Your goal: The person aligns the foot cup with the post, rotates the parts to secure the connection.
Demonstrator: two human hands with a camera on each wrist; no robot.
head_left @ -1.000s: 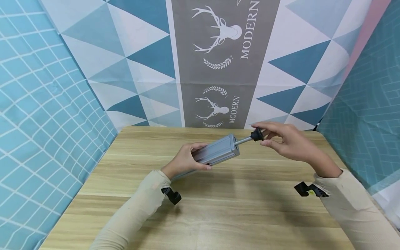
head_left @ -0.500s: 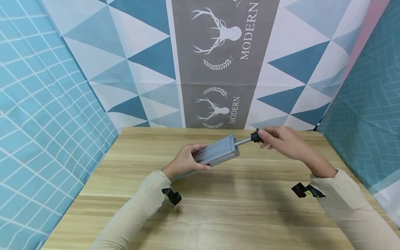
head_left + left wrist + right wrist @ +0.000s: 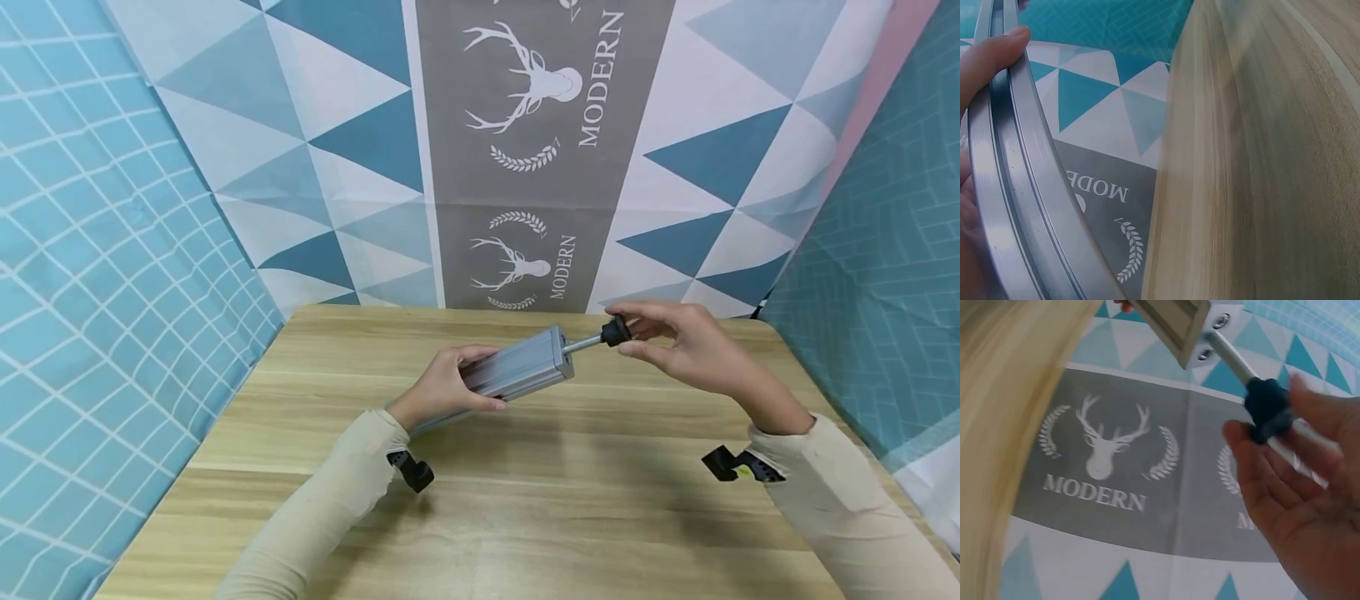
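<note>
The left hand (image 3: pixel 442 385) grips a grey metal housing (image 3: pixel 523 363); the right hand (image 3: pixel 684 343) pinches a black knob (image 3: pixel 615 331).

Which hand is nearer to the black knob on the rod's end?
Right. The right hand has its fingers curled around the black knob; the left hand grips the grey metal body, beyond the rod.

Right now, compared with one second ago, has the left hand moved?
No, not noticeably: in the head view, the left hand keeps nearly the same place relative to the table's back edge, with no clear direction.
</note>
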